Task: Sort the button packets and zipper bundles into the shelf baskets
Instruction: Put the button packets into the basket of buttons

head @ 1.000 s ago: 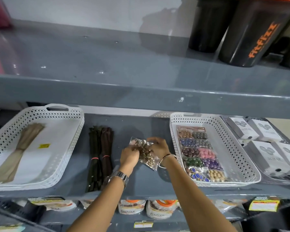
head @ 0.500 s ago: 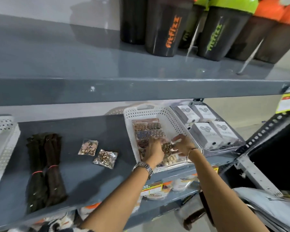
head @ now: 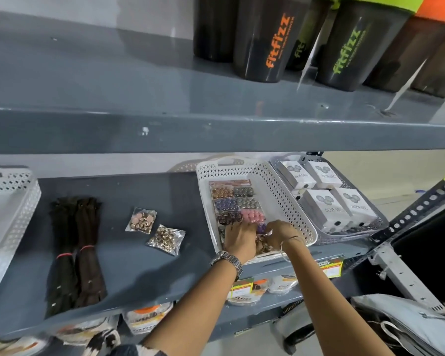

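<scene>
My left hand [head: 238, 237] and my right hand [head: 278, 233] are both inside the near end of a white perforated basket [head: 285, 201], pinching a clear packet of gold buttons [head: 262, 246] between them. The packet rests low on a large card of coloured buttons [head: 235, 201] lying in that basket. On the grey shelf to the left lie two loose packets, one with pink buttons [head: 141, 219] and one with gold buttons [head: 166, 238]. Two dark zipper bundles [head: 75, 250] tied with red bands lie further left. Another white basket [head: 13, 209] shows at the left edge.
A clear basket [head: 370, 227] of white boxes stands right of the button basket. Dark shaker bottles [head: 265, 39] line the shelf above, whose front lip [head: 165, 132] overhangs the work shelf. Packaged goods [head: 242, 291] sit on the shelf below. A perforated metal upright [head: 419, 209] stands at the right.
Both hands carried the gold button packet rightward from the open shelf into the white basket and lowered it onto the button card. My view swung right with them.
</scene>
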A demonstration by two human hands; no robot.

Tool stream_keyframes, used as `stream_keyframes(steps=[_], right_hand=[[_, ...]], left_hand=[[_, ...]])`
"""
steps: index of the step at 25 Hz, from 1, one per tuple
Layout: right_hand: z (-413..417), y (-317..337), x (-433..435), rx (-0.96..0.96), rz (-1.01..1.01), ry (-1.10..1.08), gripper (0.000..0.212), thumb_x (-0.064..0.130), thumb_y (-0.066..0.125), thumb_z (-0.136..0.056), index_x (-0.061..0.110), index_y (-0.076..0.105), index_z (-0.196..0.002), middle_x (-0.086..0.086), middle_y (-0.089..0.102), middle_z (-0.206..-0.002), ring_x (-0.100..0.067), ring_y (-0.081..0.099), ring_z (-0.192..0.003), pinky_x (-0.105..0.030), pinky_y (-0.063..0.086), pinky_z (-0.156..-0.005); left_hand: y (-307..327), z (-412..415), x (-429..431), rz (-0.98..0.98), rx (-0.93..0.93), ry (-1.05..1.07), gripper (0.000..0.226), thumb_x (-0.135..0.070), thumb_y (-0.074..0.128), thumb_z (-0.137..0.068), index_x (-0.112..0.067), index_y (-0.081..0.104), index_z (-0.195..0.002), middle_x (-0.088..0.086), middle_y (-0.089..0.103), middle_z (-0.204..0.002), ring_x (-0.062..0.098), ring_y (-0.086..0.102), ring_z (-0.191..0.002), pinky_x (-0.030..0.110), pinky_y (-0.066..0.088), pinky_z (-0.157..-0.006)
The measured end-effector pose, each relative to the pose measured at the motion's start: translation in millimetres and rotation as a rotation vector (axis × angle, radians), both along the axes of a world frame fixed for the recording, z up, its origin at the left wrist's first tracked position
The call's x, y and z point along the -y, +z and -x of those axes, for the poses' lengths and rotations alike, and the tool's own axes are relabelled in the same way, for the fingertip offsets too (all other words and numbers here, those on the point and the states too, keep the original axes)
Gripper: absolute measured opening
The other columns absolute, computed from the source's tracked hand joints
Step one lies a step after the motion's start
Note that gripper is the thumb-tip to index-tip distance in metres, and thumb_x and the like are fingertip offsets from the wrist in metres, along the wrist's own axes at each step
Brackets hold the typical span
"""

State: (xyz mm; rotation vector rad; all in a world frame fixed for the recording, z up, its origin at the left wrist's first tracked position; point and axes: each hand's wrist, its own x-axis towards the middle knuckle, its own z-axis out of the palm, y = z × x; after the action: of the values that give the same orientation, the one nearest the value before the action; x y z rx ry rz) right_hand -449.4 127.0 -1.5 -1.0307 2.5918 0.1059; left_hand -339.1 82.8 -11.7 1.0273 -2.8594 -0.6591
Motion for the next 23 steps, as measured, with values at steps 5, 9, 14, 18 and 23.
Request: stream_keyframes(steps=[5, 9, 14, 18, 23], right_hand=[[-2.3, -1.3, 3.0, -0.018, 0.044, -0.028, 0.032, 0.004, 0.052, -0.085, 0.016, 0.068, -0.111, -0.009, 0.066, -0.117, -0.026, 0.063, -0.105, -0.038, 0.054, -0.094], [-11.9, 4.1, 3.5, 0.036, 0.062, -0.078, 0.030, 0.011, 0.052, -0.082, 0.017, 0.071, -0.106, -0.007, 0.068, -0.113, -0.023, 0.062, -0.092, -0.033, 0.055, -0.090], [-64.6, 37.8, 39.8, -0.053, 0.407, -0.018, 0.032, 0.012, 0.054, -0.089, 0.026, 0.064, -0.116, -0.009, 0.061, -0.121, -0.027, 0.064, -0.103, -0.036, 0.055, -0.089], [-131.3, 46.6, 88.2, 0.166, 0.493, 0.114, 0.029, 0.008, 0.049, -0.088, 0.014, 0.067, -0.111, -0.012, 0.068, -0.119, -0.030, 0.064, -0.110, -0.036, 0.052, -0.090], [-186.6, -9.5, 99.3, 0.283, 0.180, -0.021, 0.048, 0.020, 0.051, -0.090, 0.009, 0.043, -0.135, -0.012, 0.046, -0.142, -0.030, 0.047, -0.130, -0.038, 0.043, -0.102]], left_hand=[[10.8, -11.1, 12.3, 0.152, 0.205, 0.019, 0.037, -0.013, 0.053, -0.091, -0.014, 0.054, -0.128, 0.006, 0.058, -0.133, 0.027, 0.041, -0.130, 0.042, 0.023, -0.113], [14.4, -17.8, 13.3, 0.137, 0.256, -0.011, 0.030, -0.013, 0.054, -0.092, -0.010, 0.061, -0.121, 0.008, 0.060, -0.130, 0.029, 0.041, -0.129, 0.043, 0.022, -0.115], [33.5, -32.5, 32.6, 0.059, -0.180, 0.230, 0.040, -0.009, 0.055, -0.090, -0.013, 0.051, -0.130, 0.009, 0.046, -0.141, 0.029, 0.041, -0.130, 0.042, 0.033, -0.108], [28.5, -92.4, 83.3, 0.031, -0.218, 0.638, 0.042, -0.004, 0.049, -0.089, -0.017, 0.049, -0.129, 0.011, 0.052, -0.135, 0.031, 0.051, -0.125, 0.041, 0.045, -0.098], [-16.2, -160.5, 86.4, -0.142, 0.201, 0.675, 0.046, -0.019, 0.047, -0.094, -0.009, 0.039, -0.139, 0.018, 0.039, -0.145, 0.036, 0.039, -0.133, 0.045, 0.038, -0.107]])
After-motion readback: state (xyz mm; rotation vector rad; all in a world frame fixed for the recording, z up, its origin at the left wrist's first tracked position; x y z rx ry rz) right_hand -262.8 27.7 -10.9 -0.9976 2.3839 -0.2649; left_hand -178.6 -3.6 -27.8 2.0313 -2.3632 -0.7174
